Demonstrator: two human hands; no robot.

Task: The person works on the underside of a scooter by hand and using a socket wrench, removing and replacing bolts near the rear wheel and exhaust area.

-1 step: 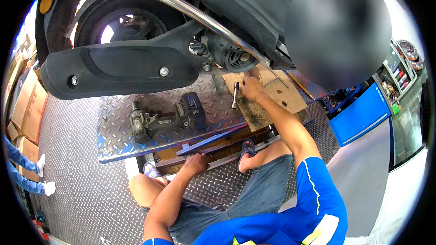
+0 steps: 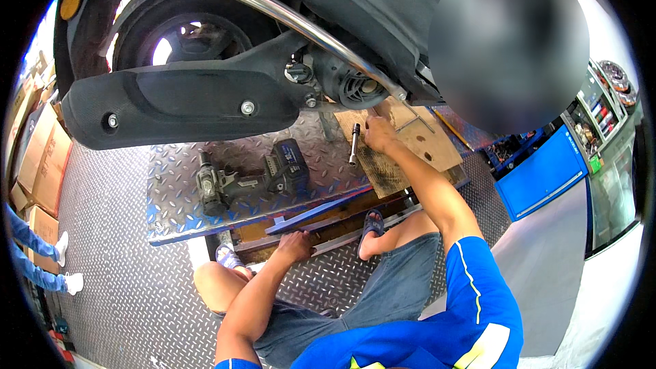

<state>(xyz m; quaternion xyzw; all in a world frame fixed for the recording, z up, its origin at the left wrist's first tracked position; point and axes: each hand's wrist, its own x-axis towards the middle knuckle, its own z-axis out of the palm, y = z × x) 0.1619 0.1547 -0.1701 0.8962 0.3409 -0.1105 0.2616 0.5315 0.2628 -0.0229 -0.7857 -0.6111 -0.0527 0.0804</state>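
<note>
A chrome socket tool (image 2: pixel 354 144) lies on a stained cardboard sheet (image 2: pixel 437 152), just left of the right hand (image 2: pixel 378 131). That hand is over the sheet, its fingers pointing up beneath the round black housing (image 2: pixel 357 89) of a raised vehicle; whether they hold anything, I cannot tell. The left hand (image 2: pixel 295 246) lies lower, by the frame at the front edge of the lift platform (image 2: pixel 174 188), fingers bent; its grip is too dark to tell.

The cardboard rests partly on this diamond-patterned platform. Left of it, a cordless power tool (image 2: pixel 213 188) lies on its side, its battery (image 2: pixel 290 166) toward the cardboard. Above hangs a long black casing (image 2: pixel 198 99) with 2 bolts showing, and a chrome bar (image 2: pixel 273 7) slants across the vehicle.

Farther out, a blue cabinet (image 2: pixel 543 174) stands at right; at left are cardboard boxes (image 2: pixel 42 157) and another person's jeans (image 2: pixel 31 236) and 2 white shoes (image 2: pixel 74 283).
</note>
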